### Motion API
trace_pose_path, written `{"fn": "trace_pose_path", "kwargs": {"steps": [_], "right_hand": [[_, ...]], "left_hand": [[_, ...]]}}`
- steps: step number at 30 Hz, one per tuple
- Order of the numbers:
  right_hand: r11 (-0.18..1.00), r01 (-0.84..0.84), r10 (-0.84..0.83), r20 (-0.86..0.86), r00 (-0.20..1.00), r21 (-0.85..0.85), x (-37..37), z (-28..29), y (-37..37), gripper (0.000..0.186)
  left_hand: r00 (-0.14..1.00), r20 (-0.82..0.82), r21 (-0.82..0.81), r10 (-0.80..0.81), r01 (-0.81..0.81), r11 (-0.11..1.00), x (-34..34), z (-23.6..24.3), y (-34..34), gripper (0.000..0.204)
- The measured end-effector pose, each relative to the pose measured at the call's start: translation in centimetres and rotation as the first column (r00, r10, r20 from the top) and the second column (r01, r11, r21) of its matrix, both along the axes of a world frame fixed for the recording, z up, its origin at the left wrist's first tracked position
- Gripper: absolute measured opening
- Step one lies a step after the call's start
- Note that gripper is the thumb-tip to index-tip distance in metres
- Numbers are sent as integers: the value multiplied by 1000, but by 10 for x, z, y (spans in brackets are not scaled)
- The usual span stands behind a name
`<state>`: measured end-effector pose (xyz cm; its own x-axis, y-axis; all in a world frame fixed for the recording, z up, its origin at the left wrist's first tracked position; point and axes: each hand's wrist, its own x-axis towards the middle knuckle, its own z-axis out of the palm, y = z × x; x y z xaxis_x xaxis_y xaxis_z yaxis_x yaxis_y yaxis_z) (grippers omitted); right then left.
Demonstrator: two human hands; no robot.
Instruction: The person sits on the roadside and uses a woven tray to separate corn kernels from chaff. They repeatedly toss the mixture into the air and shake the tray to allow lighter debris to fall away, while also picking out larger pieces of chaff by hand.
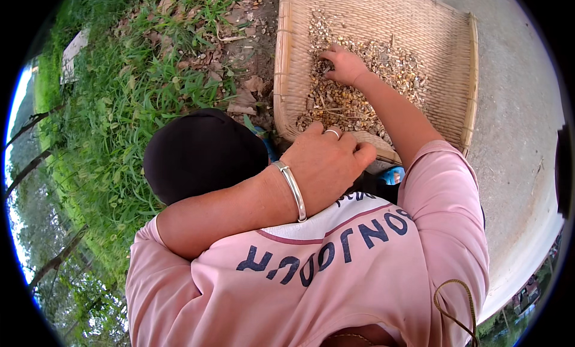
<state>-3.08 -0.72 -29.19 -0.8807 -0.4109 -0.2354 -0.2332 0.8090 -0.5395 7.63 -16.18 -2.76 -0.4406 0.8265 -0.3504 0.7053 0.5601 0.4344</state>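
A shallow woven bamboo tray (452,59) lies ahead of me, with a loose mix of yellow-brown kernels and pale bits (383,59) spread over its base. My right hand (346,65) reaches in over the left part of the mix, its bent finger and thumb apart and their tips at the pieces. No held piece can be made out. My left hand (323,161), wearing a ring and a silver bangle (292,191), is at the tray's near rim. Its fingers curl down out of sight, so whether they grip the rim is hidden.
Black cloth (203,155), apparently over my bent knee, rises beside my left forearm. A blue shoe (392,175) shows under the tray's near edge. Grass (132,95) and dry leaves (242,101) lie to the left, grey concrete (515,107) to the right. A cord (470,299) hangs at lower right.
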Motion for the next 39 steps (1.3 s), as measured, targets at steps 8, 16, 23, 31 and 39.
{"fn": "trace_pose_path", "kwargs": {"steps": [8,16,23,31,39], "right_hand": [[996,-75,75,-19,997,-43,9,-10,0,31],[990,-133,130,66,989,43,12,7,-30,30],[996,-67,71,76,995,-55,-16,-8,-7,28],[710,255,40,398,917,-657,-31,81,-42,20],[969,-245,247,76,966,-29,44,7,-15,26]], "left_hand": [[1000,23,7,-14,14,1000,1,-1,2,43],[998,65,29,-15,13,999,5,-4,5,38],[999,3,57,-34,34,998,8,-5,5,18],[999,-37,104,-7,11,994,12,-8,4,20],[1000,-28,87,-10,12,996,13,-4,5,16]]}}
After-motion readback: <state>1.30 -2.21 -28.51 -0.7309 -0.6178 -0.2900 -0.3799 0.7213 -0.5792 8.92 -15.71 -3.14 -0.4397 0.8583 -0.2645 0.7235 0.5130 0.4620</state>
